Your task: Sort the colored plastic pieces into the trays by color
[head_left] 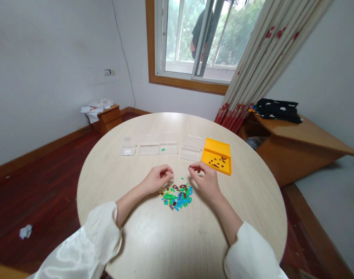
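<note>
On the round tabletop (171, 248): toy-brick pile (179, 198)

Heaped close in, probably for easy reach; bricks (171, 207) point every way, no shared long axis. Left hand (156, 179): grip curled; right hand (207, 181): grip bunched; can't tell if either's closed on anything. Beyond, yellow case (217, 147) open, likely for access, long side left-right.

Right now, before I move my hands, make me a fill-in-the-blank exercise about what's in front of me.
1. The opened box that holds brown pieces is coloured ____.
2. Inside one clear box lies something small, coloured ____.
3. The hand nearer the opened box of brown pieces is your ____ hand.
4. The mixed pile of small pieces rests directly on the ____, outside every box.

Missing words: yellow; green; right; table.
</note>
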`<state>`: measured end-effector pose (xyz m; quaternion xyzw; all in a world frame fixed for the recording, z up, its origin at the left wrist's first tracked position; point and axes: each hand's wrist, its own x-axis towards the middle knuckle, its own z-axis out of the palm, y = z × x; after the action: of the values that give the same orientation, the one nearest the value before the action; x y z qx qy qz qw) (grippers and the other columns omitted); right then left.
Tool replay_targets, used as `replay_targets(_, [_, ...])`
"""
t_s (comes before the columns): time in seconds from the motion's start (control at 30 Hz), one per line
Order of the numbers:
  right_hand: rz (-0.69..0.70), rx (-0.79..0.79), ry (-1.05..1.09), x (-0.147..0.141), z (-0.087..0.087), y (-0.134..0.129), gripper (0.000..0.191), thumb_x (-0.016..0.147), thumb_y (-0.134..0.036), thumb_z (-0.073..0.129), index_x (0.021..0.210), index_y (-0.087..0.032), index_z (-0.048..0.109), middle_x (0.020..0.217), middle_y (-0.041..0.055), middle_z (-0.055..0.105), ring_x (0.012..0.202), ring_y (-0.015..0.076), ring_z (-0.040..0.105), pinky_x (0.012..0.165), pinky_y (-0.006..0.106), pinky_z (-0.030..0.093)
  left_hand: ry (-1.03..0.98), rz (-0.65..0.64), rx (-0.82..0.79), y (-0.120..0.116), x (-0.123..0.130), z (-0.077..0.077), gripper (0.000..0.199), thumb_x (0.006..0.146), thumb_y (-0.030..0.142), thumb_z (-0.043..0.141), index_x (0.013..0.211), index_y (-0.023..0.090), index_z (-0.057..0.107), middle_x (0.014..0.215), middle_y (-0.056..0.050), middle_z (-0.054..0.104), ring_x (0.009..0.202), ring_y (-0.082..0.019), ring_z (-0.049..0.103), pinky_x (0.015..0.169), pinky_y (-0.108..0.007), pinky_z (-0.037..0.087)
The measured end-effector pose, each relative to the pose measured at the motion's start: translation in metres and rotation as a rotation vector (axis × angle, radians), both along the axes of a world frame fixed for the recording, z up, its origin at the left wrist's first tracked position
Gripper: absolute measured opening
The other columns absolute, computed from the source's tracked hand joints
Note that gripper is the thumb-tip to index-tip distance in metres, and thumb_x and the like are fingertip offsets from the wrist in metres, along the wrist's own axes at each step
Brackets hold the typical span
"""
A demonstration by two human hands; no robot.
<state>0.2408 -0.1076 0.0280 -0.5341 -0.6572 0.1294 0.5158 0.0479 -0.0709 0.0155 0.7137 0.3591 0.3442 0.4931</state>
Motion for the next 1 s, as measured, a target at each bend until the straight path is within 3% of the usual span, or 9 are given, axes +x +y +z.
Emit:
replay_targets(0.13, [-0.169,-0.021,0.227,0.033,-0.003,0.014,0.017,0.069,-0.033,0.064,0.071,-0.017,0.062,0.066,0.0027,0.065,0.059,0.0162,0.061,0.059,0.03,0.05,0.181,-0.033,0.051,-0.004,0.0,-0.002,0.019,0.077,0.03,0.052,0.068,0.014,0.056,0.053,0.004,0.048,0.05,-0.008,0.041,0.05,-0.02,0.031])
replay_targets(0.27, [-0.338,0.01,0.405,0.068,-0.012,0.029,0.022,0.063,-0.035,0.067,0.072,-0.015,0.062,0.069,0.0037,0.065,0.061,0.0168,0.063,0.062,0.033,0.053,0.288,0.03,0.152,-0.002,-0.002,-0.004,0.022,0.078,0.029,0.05,0.065,0.014,0.057,0.052,0.004,0.049,0.05,-0.009,0.042,0.05,-0.02,0.03])
replay_targets(0.4, [-0.526,0.063,0.343,0.097,-0.019,0.039,0.024,0.065,-0.034,0.063,0.076,-0.013,0.065,0.073,0.0077,0.066,0.067,0.0191,0.063,0.066,0.036,0.052,0.397,-0.031,0.218,0.004,-0.007,-0.001,0.016,0.076,0.022,0.052,0.068,0.013,0.061,0.058,0.001,0.054,0.054,-0.011,0.047,0.053,-0.021,0.034])
replay_targets(0.53, [-0.662,0.031,0.244,0.111,-0.023,0.042,0.038,0.071,-0.032,0.055,0.097,-0.007,0.068,0.079,0.0122,0.067,0.07,0.0205,0.062,0.067,0.037,0.05,0.435,-0.118,0.3,0.005,-0.012,0.004,0.015,0.072,0.011,0.052,0.076,0.013,0.066,0.071,-0.002,0.06,0.062,-0.012,0.052,0.06,-0.022,0.039])
replay_targets(0.7, [-0.642,0.02,0.237,0.108,-0.024,0.041,0.048,0.073,-0.032,0.053,0.111,-0.005,0.063,0.08,0.0115,0.066,0.069,0.0191,0.059,0.069,0.037,0.049,0.476,-0.187,0.345,0.003,-0.013,0.008,0.016,0.073,0.011,0.054,0.08,0.014,0.068,0.074,-0.003,0.06,0.066,-0.012,0.053,0.064,-0.023,0.041])
replay_targets(1.0, [-0.496,0.04,0.165,0.078,-0.018,0.035,0.04,0.074,-0.035,0.052,0.103,-0.012,0.065,0.071,0.0048,0.061,0.065,0.017,0.056,0.063,0.032,0.047,0.464,-0.195,0.322,0.005,-0.012,0.004,0.014,0.073,0.007,0.052,0.074,0.015,0.065,0.073,-0.002,0.057,0.065,-0.012,0.052,0.064,-0.023,0.04])
